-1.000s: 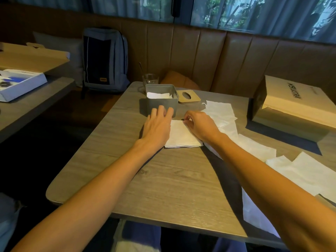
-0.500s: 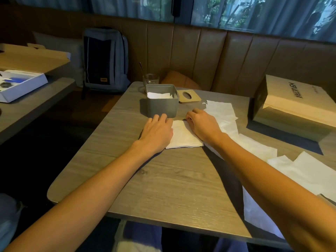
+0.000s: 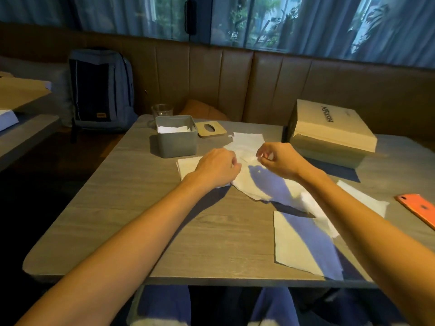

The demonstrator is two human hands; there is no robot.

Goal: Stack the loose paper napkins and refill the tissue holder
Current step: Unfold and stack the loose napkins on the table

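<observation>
Wood table (image 3: 193, 234), loose napkins (image 3: 303, 245) spread over its right half, grey tissue holder (image 3: 176, 140) at far edge w/ few napkins inside, left hand (image 3: 217, 169) curled atop napkin stack (image 3: 188, 167), right hand (image 3: 277, 161) pinching a napkin (image 3: 249, 177) lifted off table

Brown padded bench (image 3: 270, 90) beneath curtained windows (image 3: 259, 20), dim light

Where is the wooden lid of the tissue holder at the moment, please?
In the head view, the wooden lid lies flat on the table at its far side, just right of the grey tissue holder.
</observation>
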